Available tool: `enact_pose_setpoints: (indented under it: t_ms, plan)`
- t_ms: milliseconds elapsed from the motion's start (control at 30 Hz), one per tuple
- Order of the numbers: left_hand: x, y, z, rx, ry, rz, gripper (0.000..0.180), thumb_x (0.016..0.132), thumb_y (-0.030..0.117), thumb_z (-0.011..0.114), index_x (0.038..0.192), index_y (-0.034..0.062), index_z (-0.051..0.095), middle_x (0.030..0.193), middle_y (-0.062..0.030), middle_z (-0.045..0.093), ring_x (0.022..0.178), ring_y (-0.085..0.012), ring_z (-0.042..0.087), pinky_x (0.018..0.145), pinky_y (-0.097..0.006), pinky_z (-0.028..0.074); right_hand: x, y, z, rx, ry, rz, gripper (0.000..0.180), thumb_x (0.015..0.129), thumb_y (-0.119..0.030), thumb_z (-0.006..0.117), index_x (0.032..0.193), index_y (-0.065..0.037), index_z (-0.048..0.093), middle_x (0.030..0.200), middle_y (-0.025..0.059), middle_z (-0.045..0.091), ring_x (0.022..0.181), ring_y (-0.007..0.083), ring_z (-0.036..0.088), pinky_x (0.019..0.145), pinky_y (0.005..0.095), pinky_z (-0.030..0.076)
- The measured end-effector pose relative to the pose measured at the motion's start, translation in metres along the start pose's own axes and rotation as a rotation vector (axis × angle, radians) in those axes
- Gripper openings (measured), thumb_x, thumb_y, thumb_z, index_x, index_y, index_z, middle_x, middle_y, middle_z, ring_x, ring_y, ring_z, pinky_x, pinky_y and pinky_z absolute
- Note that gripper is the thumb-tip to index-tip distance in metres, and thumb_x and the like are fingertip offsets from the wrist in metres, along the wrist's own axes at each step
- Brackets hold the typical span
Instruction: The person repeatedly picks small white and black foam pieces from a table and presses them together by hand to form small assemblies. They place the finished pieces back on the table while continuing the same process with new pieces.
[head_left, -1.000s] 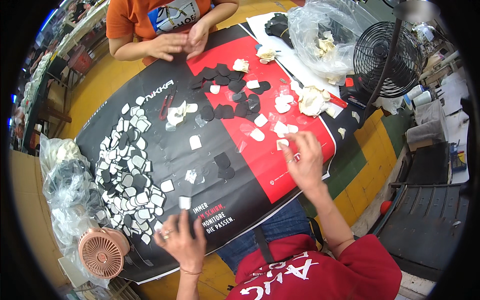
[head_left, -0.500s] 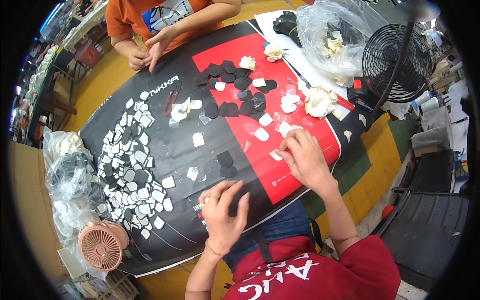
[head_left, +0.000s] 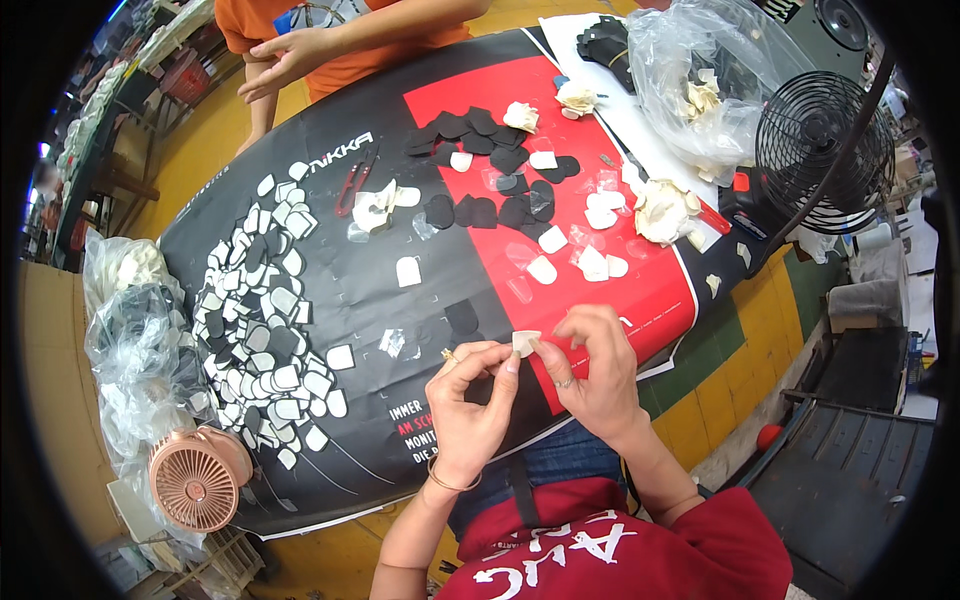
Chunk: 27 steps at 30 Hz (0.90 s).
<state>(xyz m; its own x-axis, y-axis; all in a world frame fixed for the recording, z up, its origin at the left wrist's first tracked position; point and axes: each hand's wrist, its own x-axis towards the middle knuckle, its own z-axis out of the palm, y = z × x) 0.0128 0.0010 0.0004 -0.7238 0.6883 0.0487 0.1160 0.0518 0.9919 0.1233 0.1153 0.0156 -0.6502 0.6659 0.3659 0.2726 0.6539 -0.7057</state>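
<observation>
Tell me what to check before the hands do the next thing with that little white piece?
1. Piece held: the small white piece is pinched between both hands, ok.
2. Left hand grip on it: fingertips touch its edge, ok.
3. Right hand grip on it: fingertips on its other side, ok.
4. Whether the piece has a backing to peel: cannot tell.
5. Room on the table cover under the hands: bare patch there, ok.
6. The other person's hand away from it: far across, ok.

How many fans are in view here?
2, as far as shows. A small pink fan sits at the table's near left corner beside the plastic bags. A black fan stands at the far right, next to the clear bag.
</observation>
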Motion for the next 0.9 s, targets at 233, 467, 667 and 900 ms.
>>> enact_pose_setpoints:
  t_ms: [233,467,667,900]
  plan:
    - [0.0076,0.0065,0.0018,0.125,-0.04,0.119,0.016,0.089,0.0,0.071,0.104,0.0005,0.076,0.094,-0.0104,0.07,0.077,-0.019,0.064,0.071,-0.029,0.051,-0.0003,0.0017,-0.0026,-0.236,-0.12,-0.245,0.014,0.09,-0.015,0.072,0.098,-0.004,0.069,0.094,0.0069,0.061,0.08,0.0262,0.06,0.07,0.0391,0.047]
    - [0.0072,0.0095,0.0026,0.317,-0.072,0.158,0.022,0.086,-0.001,0.071,0.107,0.0026,0.075,0.093,-0.0104,0.067,0.081,-0.0265,0.064,0.073,-0.035,0.05,0.0044,-0.0011,-0.0084,-0.196,-0.228,-0.156,0.014,0.095,-0.016,0.066,0.099,-0.003,0.068,0.096,0.0086,0.062,0.083,0.0276,0.06,0.075,0.0399,0.045]
    - [0.0095,0.0056,0.0052,0.387,-0.072,0.193,0.021,0.085,0.0,0.072,0.105,0.004,0.076,0.092,-0.0093,0.067,0.078,-0.0271,0.063,0.072,-0.037,0.049,0.0069,0.0005,-0.0097,-0.175,-0.253,-0.154,0.014,0.095,-0.015,0.065,0.099,-0.002,0.068,0.098,0.0102,0.062,0.087,0.0294,0.06,0.078,0.0405,0.046]
    - [0.0112,0.0035,0.0071,0.4,-0.091,0.126,0.018,0.086,0.002,0.073,0.104,0.0042,0.076,0.091,-0.008,0.067,0.073,-0.0257,0.061,0.07,-0.036,0.047,0.0084,0.0049,-0.0093,-0.175,-0.273,-0.162,0.02,0.082,-0.004,0.069,0.102,-0.004,0.064,0.099,0.0073,0.059,0.091,0.0241,0.06,0.082,0.0386,0.042]
